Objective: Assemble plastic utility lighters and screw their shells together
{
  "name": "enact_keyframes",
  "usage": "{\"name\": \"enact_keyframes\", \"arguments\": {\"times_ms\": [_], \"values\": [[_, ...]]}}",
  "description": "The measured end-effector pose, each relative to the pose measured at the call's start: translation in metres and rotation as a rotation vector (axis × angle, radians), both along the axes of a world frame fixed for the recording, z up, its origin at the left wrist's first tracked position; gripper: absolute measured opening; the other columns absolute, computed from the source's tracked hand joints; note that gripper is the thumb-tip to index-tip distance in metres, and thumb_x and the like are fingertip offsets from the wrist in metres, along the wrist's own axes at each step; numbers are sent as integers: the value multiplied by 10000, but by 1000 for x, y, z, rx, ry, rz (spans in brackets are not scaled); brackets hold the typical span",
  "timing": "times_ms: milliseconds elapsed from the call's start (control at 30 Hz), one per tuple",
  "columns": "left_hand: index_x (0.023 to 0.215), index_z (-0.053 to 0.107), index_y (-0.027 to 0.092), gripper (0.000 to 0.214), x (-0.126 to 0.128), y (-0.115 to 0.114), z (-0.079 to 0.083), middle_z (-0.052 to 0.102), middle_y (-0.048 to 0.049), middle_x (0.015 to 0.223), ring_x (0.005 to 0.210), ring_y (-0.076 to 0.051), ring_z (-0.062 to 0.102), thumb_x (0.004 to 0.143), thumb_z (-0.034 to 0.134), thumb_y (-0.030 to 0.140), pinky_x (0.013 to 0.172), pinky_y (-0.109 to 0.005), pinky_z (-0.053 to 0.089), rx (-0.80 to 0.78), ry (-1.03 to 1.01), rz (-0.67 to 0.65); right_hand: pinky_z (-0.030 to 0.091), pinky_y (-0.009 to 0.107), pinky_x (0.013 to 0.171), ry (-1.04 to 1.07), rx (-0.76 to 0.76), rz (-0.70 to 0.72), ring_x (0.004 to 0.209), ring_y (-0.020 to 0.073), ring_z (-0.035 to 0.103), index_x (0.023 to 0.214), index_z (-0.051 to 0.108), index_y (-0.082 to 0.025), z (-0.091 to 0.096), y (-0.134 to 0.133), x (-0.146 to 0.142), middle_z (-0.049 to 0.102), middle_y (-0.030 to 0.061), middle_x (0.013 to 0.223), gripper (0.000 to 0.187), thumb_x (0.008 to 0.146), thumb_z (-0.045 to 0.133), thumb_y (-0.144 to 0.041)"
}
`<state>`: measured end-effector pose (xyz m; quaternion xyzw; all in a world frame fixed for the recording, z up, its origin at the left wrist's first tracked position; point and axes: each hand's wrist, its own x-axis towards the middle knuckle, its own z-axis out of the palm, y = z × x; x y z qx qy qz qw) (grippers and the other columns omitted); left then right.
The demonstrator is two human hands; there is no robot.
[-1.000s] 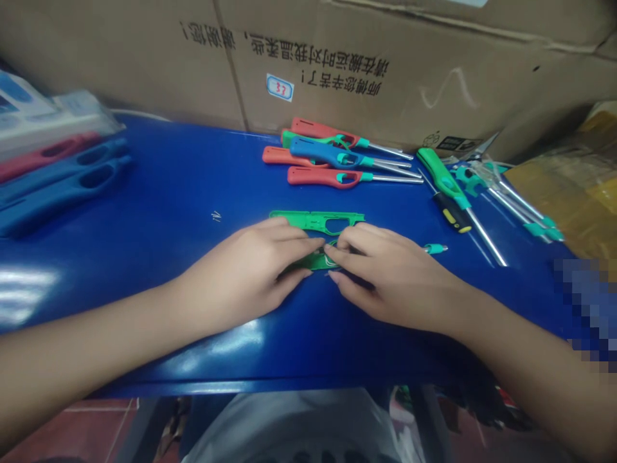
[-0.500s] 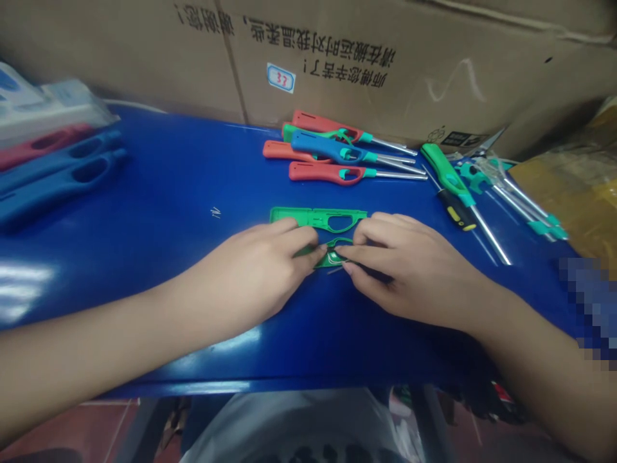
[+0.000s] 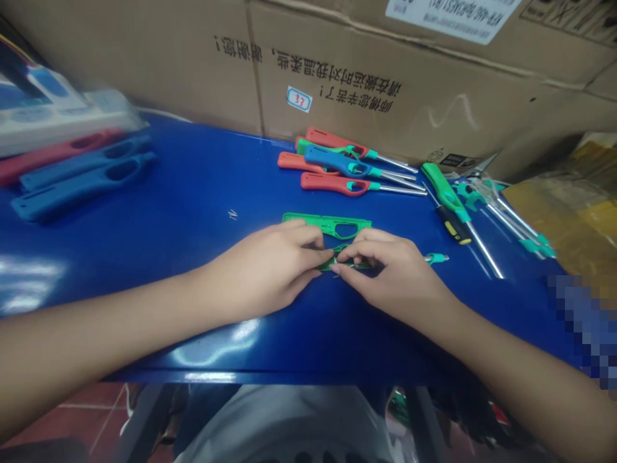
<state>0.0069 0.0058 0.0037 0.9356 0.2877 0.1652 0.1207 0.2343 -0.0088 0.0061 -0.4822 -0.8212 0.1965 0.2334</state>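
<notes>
On the glossy blue tabletop [image 3: 168, 231], the left hand [image 3: 270, 270] and right hand [image 3: 395, 280] meet, fingertips pinched on a green plastic lighter body [image 3: 334, 263]. Just behind it lies an open green plastic shell half [image 3: 318, 224]. Farther back are red, blue and green long-nosed lighters [image 3: 347, 170], then a brown cardboard box [image 3: 385, 71].

Two hands [image 3: 270, 273] [image 3: 398, 280], two blue handles [image 3: 87, 165] [image 3: 80, 188], one screwdriver [image 3: 454, 225]

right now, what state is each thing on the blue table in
left hand, pinching the green lighter body
right hand, pinching the same body on the table
green shell half, lying flat beyond the hands
finished lighters, assembled, piled together
screwdriver, lying loose
blue shells, lying side by side
</notes>
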Motion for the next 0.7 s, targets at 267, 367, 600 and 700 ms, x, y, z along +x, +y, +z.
{"name": "enact_keyframes", "arguments": {"times_ms": [267,367,600,700], "values": [[1150,761,171,265,2,1,2,674,-111,1014,1003,-263,643,994,547,186,896,-403,552,-14,17,7,479,293,687,46,23,112,761,143,609,884,756,-186,0,0,2,655,22,824,145,932,628,-139],[1166,758,163,296,2,2,3,664,-114,989,981,-274,641,1013,508,204,870,-421,557,23,45,-5,488,308,707,17,33,135,799,160,622,896,755,-188,3,-1,2,669,33,851,149,929,616,-147],[1194,751,151,336,1,2,4,654,-120,976,962,-285,639,1036,467,234,866,-450,565,82,87,-21,466,320,716,-21,138,169,804,168,604,904,761,-189,6,2,7,655,37,849,167,941,600,-161],[1210,744,147,342,1,1,3,659,-122,986,981,-286,643,1043,463,247,880,-452,566,79,81,-18,451,371,771,-189,164,305,867,198,610,978,770,-184,8,2,10,662,55,910,207,980,565,-212]]}}
